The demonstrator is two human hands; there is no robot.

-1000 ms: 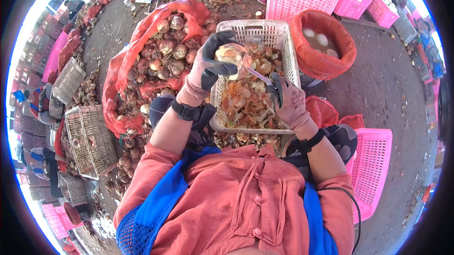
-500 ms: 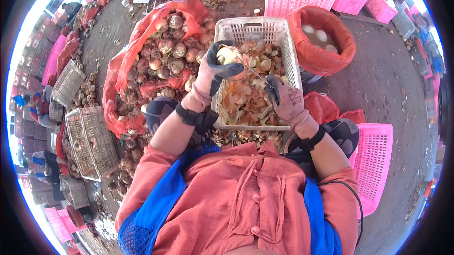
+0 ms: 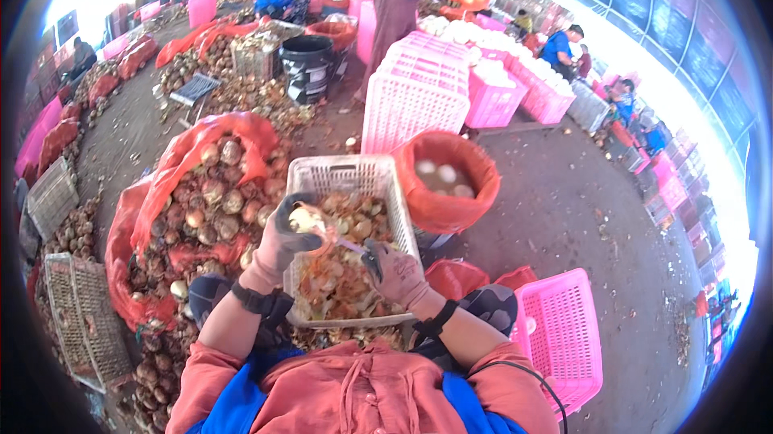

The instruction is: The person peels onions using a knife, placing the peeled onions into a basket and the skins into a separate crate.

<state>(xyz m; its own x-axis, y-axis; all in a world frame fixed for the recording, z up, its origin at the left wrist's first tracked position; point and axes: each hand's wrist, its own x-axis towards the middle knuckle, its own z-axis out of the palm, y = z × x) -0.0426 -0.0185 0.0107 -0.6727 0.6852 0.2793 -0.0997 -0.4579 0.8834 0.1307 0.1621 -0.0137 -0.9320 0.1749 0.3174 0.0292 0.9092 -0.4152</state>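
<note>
Steel knife (image 3: 348, 245) points left toward onion (image 3: 303, 219).

My single head view looks steeply down from above my chest, close over the white crate (image 3: 354, 184) before me, its fisheye bending the farther pink crates (image 3: 419, 104) toward the rim.

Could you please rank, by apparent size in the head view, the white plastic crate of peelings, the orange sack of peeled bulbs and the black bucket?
1. White plastic crate of peelings, largest.
2. Orange sack of peeled bulbs.
3. Black bucket, smallest, though it stands farther off, so this is unsure.
</note>
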